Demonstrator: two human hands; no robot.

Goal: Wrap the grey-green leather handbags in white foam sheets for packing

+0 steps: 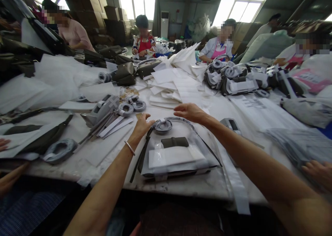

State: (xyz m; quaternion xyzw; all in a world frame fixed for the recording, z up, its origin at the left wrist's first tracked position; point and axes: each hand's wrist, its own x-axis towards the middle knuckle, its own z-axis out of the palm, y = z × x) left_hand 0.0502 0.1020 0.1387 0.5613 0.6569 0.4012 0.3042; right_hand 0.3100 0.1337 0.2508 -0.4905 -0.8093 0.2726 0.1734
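Observation:
My left hand [142, 124] reaches over the table with its fingers curled beside a coiled grey strap roll [163, 126]; it touches the roll's left edge or the dark strap under it, I cannot tell which. My right hand [189, 112] hovers just behind and to the right of that roll, fingers stretched out and apart, holding nothing. Below the roll lies a flat dark bag [178, 156] wrapped in clear plastic, with a white paper sheet and a dark folded piece [175, 142] on top.
Several more grey strap rolls [132, 107] and a grey tape dispenser [100, 109] lie at left. Stacks of white sheets [171, 87] fill the middle back. Other people sit around the table; someone's hand [317, 172] rests at right and another's at left [7, 177].

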